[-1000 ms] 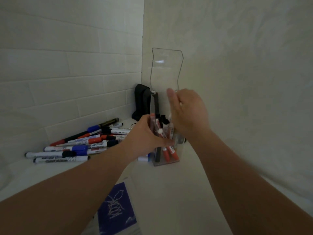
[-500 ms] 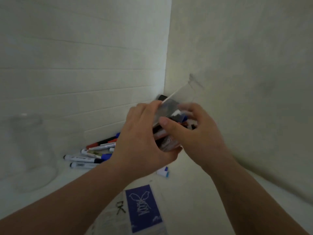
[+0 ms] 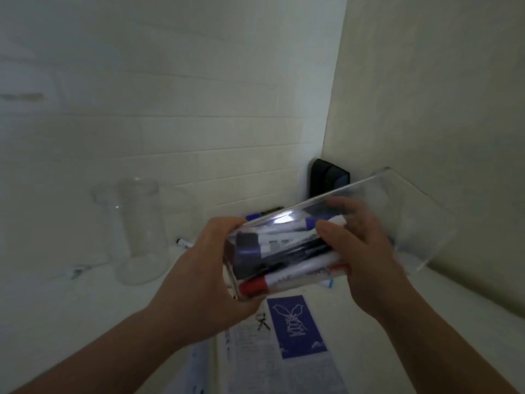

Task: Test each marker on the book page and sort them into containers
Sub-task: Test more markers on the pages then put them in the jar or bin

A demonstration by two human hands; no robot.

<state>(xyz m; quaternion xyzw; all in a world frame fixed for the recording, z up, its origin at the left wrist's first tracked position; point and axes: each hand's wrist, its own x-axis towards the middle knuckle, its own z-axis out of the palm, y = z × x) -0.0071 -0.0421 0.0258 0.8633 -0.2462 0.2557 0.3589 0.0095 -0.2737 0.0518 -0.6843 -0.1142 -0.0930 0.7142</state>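
Note:
A clear plastic container full of several markers is lifted off the counter and tipped on its side, its open end pointing right. My left hand grips its base from the left. My right hand holds its middle from the right, fingers curled round it. Red, blue and black caps show through the wall. The open book lies below with a blue picture on its page. A clear glass jar stands at the left.
A black object leans in the wall corner. A few loose markers lie on the white counter behind my hands, mostly hidden. Tiled wall at the back, plain wall close on the right.
The container stood upright on the counter a second ago; both hands have lifted it and tipped it sideways. The view has swung left, bringing the glass jar into sight.

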